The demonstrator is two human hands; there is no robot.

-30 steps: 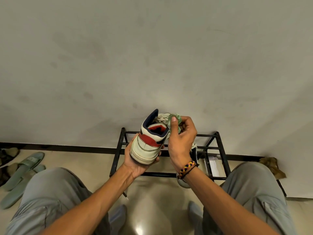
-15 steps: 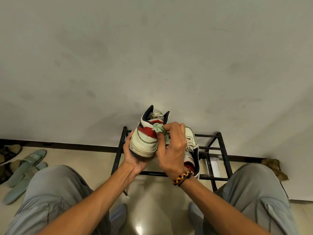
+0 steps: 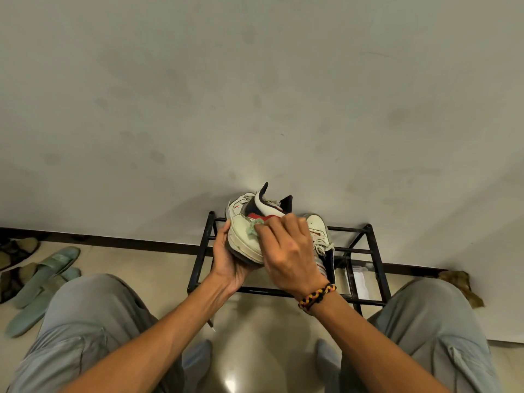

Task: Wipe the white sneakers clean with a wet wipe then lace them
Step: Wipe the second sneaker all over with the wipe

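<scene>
While left hand (image 3: pixel 229 265) cups sneaker (image 3: pixel 246 236) from below w/ fingers wrapped round sole, above rack (image 3: pixel 371 251), right hand (image 3: pixel 289 251) presses wipe (image 3: pixel 253 229) on side: mid-wipe, 2nd sneaker (image 3: pixel 319 234) & lacing prob. left.

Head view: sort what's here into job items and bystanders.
Job: white sneaker with red and navy trim held in left hand; crumpled pale green wipe under right hand; second white sneaker on black metal rack.

Lying about: pale green slippers.
</scene>
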